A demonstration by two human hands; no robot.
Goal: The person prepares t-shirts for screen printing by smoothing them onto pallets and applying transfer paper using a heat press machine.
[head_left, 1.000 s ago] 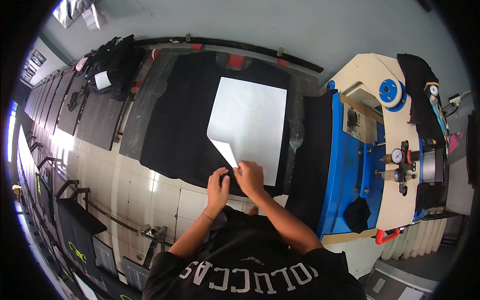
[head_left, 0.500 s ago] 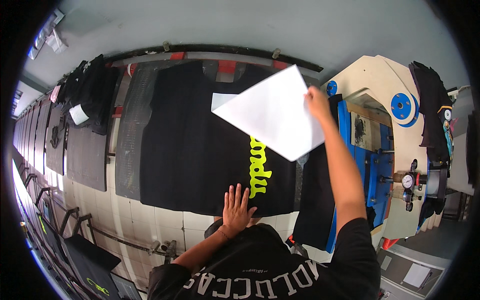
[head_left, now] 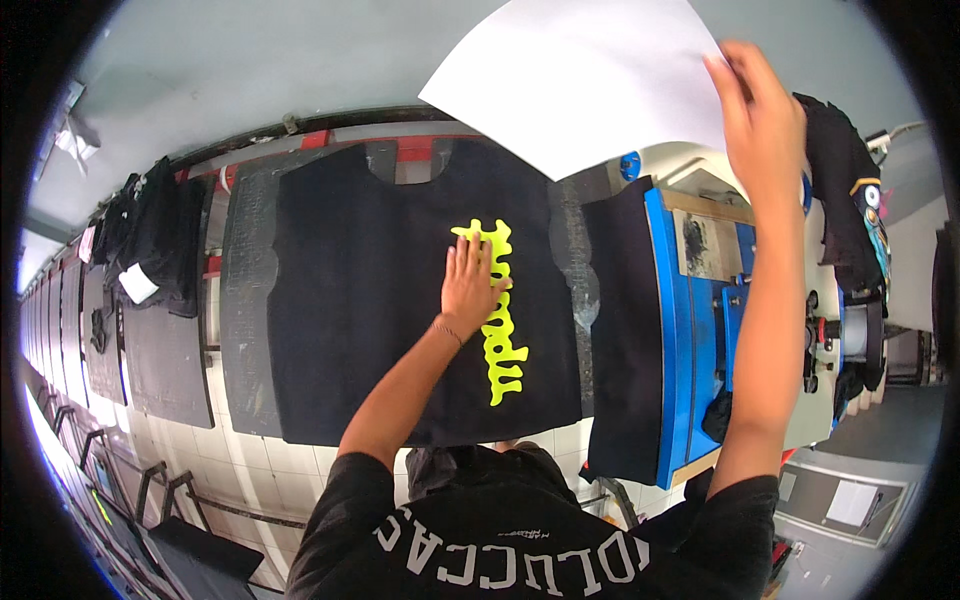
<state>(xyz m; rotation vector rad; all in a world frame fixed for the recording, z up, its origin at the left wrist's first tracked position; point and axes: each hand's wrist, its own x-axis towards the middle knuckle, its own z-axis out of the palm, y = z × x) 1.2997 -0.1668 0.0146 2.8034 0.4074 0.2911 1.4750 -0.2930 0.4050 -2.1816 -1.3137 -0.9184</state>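
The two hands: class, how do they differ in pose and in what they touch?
The left hand lies flat, fingers spread, on the black shirt beside its yellow print; the right hand is raised and pinches a white sheet held clear of the shirt. Left arm bends; right stretches up. Both are bare.

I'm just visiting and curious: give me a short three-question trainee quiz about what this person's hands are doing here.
1. True or false: the left hand lies flat on the black shirt.
2. What does the right hand hold up? A) white sheet B) brush C) cloth
3. What colour is the print on the shirt?

Key: 1 true; 2 A; 3 neon yellow.
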